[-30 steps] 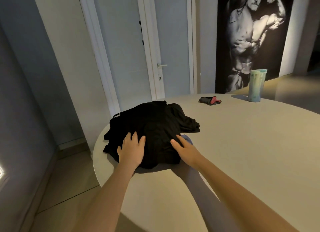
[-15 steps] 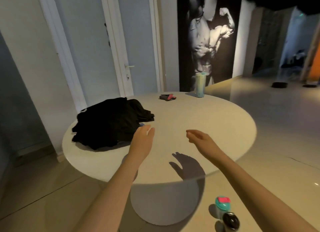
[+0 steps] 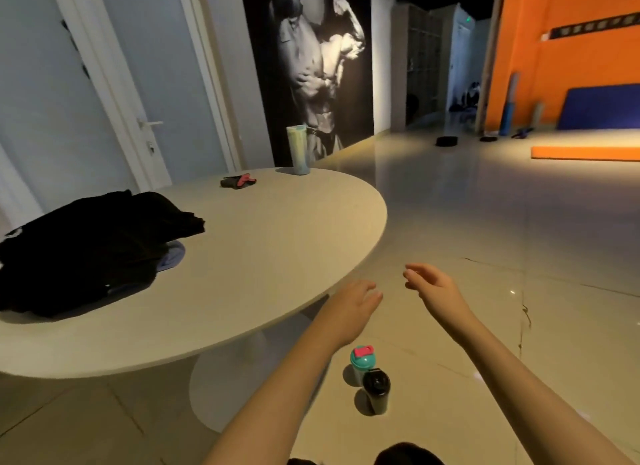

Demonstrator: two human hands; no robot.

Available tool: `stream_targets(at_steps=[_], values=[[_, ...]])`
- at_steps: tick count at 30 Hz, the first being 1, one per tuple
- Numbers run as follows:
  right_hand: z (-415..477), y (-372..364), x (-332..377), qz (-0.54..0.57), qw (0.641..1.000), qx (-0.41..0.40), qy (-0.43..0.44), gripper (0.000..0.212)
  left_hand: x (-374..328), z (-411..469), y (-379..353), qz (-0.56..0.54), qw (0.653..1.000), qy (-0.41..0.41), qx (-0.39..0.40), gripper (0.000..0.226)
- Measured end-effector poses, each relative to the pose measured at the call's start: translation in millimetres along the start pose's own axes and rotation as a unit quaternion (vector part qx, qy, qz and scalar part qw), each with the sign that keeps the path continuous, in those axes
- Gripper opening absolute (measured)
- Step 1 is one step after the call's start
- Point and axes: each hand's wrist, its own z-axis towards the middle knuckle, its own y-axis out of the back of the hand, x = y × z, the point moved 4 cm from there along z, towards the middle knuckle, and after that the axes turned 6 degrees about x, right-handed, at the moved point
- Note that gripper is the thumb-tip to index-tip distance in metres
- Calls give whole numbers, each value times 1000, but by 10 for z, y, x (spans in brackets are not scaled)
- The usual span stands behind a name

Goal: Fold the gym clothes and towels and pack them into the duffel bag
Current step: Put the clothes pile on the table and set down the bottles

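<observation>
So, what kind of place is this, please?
Most likely a gym: a large bodybuilder poster on the wall, an orange mat on the far floor, and a teal-lidded shaker bottle standing on the floor.

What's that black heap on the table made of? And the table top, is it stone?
The black heap looks like soft matte cloth: it slumps in folds and gives no shine. The table top looks hard and smooth, maybe stone or laminate: pale with a dull sheen.

Matt, smooth pale tabletop. Soft black cloth pile over blue cloth towel. Glossy, reflective tiled floor. Shiny black-lidded bottle; plastic-looking teal shaker.
</observation>
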Motion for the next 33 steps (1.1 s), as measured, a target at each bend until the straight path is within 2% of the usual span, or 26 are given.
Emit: stream_targets(at_steps=[7,12,17,25,33], values=[[163,117,-921,3,997,-20,-80,31,579,434,-795,26,991,75,108,49],[416,-57,-1770,-15,991,-2,-136,30,1198,763,-1335,34,976,134,168,50],[712,-268,-2711,-15,979,22,-204,34,1816,1185,-1857,47,963,175,200,51],[1031,-636,-3883,-27,963,60,-260,42,2645,1718,-2662,60,948,212,232,53],[1261,-1149,-4623,-88,959,112,-245,46,3283,2093,-3161,101,940,203,255,51]])
